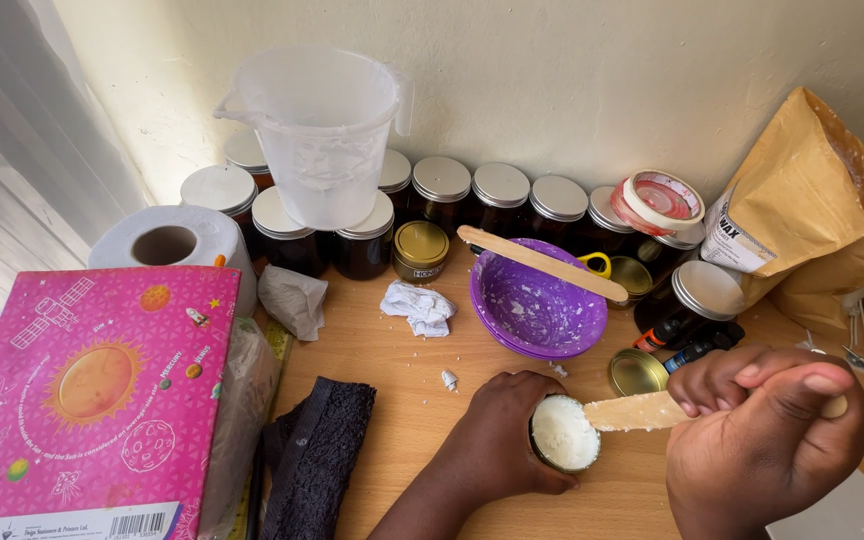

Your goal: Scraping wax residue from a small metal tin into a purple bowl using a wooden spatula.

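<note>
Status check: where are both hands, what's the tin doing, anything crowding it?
Left hand gripping small tin of white wax, tilted. Right hand holding wooden stick, tip at tin rim. Purple bowl and loose gold lid close behind.

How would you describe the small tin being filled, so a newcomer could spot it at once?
Start at the purple bowl mid-table and come toward the person. The small tin sits in the left hand, a wooden stick touching it. Unlike the gold-lidded jar, it is open and full of white wax.
</note>
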